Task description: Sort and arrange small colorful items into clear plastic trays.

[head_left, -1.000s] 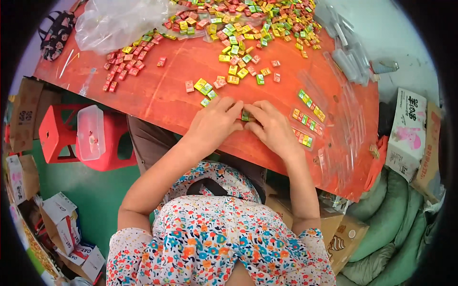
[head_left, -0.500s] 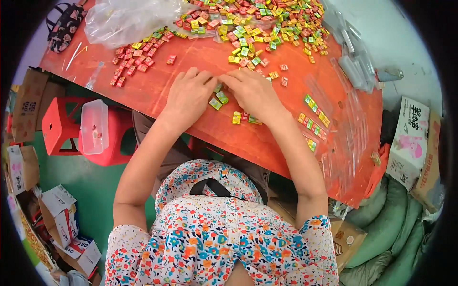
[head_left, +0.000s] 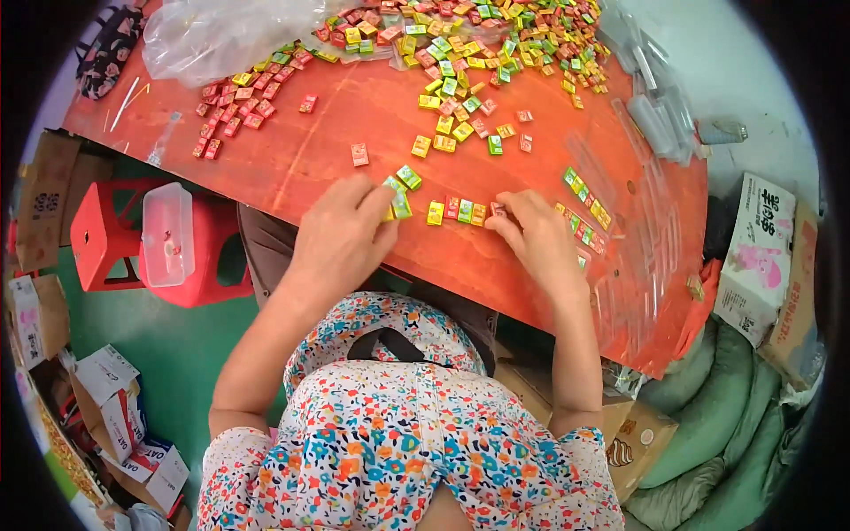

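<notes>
My left hand is low over the table, thumb and forefinger closed around a small yellow-green box. More green boxes lie by its fingertips. My right hand pinches a small red box at the right end of a short row. This row holds a red box, a green box and an orange-yellow box, side by side. Just left of it, apart, lies a yellow box. A single red box rests beyond my left hand.
A large heap of small coloured boxes covers the far side of the red table. Red boxes lie beside a clear plastic bag. Filled rows and clear plastic sleeves are at right. Red stools stand at left.
My hands have parted and drawn nearer. The right went right and down to the row, which now holds more boxes. Yellow boxes and one red box show where the hands were.
</notes>
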A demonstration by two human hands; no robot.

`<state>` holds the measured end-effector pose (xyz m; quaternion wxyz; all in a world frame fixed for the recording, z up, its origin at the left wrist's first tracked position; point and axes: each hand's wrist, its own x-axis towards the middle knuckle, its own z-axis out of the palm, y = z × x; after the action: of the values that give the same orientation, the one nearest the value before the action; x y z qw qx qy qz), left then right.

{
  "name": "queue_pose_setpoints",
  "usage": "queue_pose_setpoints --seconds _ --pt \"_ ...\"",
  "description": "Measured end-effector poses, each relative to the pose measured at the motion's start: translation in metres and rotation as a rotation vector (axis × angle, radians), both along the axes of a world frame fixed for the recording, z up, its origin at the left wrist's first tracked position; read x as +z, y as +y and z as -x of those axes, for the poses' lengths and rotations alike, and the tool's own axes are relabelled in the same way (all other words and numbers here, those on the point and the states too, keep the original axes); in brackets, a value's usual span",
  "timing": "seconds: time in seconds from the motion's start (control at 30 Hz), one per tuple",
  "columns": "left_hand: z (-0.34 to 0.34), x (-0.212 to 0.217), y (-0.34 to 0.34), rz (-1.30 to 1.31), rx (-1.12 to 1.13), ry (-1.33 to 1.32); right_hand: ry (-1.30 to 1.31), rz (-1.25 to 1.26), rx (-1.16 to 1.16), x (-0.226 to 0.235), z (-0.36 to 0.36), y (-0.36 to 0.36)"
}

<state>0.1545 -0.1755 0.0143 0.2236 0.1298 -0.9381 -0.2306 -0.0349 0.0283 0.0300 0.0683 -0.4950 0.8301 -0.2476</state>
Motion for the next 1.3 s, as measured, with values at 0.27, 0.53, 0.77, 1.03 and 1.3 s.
queue_pose_setpoints --seconds 0.27,0.53,0.77,1.03,1.3 --pt "0.003 -0.012 0.041 -0.036 -0.012 -0.105 0.048 -0.044 0.103 -0.002 -0.003 0.006" --pt "0.021 -0.016 0.031 -0.02 0.004 -0.094 0.17 0.013 0.261 -0.014 -0.009 -0.025" --pt "0.027 -0.014 0.017 -0.08 -0.171 -0.134 0.103 0.021 0.279 -0.019 -0.011 -0.026" --pt "-0.007 -0.01 -0.002 -0.098 -0.045 0.049 0.067 0.025 0.147 0.002 0.007 0.004" --pt "0.005 -0.004 -0.002 -0.146 -0.073 0.053 0.045 -0.027 0.09 0.004 0.008 0.018"
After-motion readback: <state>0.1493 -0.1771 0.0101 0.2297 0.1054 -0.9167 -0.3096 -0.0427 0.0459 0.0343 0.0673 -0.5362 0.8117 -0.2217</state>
